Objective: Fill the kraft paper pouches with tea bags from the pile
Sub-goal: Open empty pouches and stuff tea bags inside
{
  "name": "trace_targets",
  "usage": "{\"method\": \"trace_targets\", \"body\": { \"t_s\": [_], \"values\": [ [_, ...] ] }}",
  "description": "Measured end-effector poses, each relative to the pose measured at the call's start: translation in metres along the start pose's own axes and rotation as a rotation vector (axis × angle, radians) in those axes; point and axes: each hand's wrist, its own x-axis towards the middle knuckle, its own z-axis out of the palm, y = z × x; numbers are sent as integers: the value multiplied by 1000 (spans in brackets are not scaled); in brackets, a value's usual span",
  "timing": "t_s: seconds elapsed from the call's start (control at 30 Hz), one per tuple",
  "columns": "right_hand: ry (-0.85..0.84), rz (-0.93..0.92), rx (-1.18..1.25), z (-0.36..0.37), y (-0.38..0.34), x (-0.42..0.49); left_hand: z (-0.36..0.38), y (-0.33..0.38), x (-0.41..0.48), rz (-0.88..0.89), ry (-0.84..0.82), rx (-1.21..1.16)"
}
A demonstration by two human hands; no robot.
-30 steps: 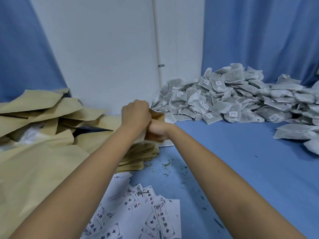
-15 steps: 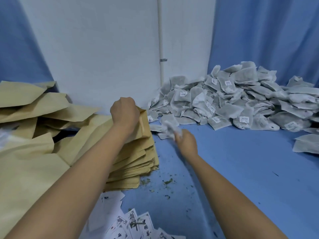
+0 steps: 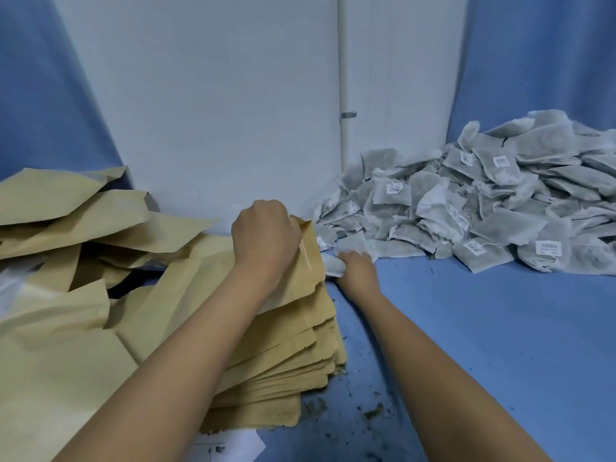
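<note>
My left hand (image 3: 265,236) grips the top edge of a kraft paper pouch (image 3: 308,261), holding it upright above a stack of flat pouches (image 3: 293,358). Just right of the pouch's mouth, my right hand (image 3: 356,266) holds a white tea bag (image 3: 333,265) bunched in its fingers. The tea bag touches the pouch's right edge. A big pile of grey-white tea bags (image 3: 466,208) with small labels lies at the back right on the blue table.
Loose kraft pouches (image 3: 66,221) lie heaped at the left. White printed labels (image 3: 230,445) peek out at the bottom edge. Tea crumbs (image 3: 370,408) are scattered on the blue table (image 3: 483,328). A white wall with a pipe (image 3: 345,78) stands behind.
My right hand went from the pouch to the pile's edge, took a tea bag, and has brought it back to the pouch mouth. The view has shifted left and down.
</note>
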Motion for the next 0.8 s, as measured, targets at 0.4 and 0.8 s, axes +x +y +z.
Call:
{"method": "trace_targets", "body": {
  "t_s": [0.4,0.8],
  "values": [
    [-24,57,-105,-73,2,-101,-65,10,-51,33,-58,-134],
    [-261,-110,-299,-35,-11,-52,-56,-6,-37,-55,-35,-131]
  ]
}}
